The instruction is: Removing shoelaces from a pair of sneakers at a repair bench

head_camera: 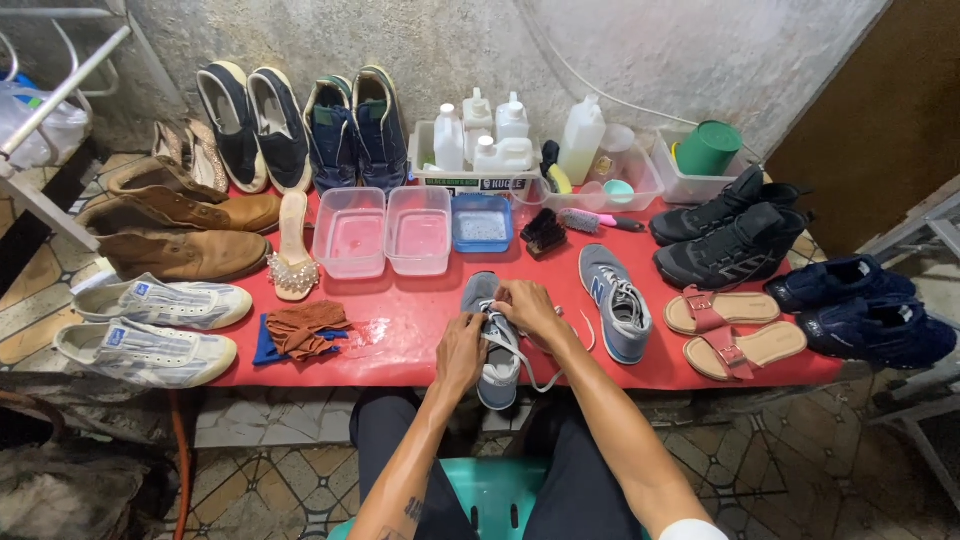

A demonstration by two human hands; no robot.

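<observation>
On the red table (400,330), both hands (500,330) grip the laces of a grey sneaker (497,375) lying lengthwise, toe toward the person.

A red table (400,330) stands against a rough grey wall (400,40) on a patterned tile floor (800,450).
</observation>
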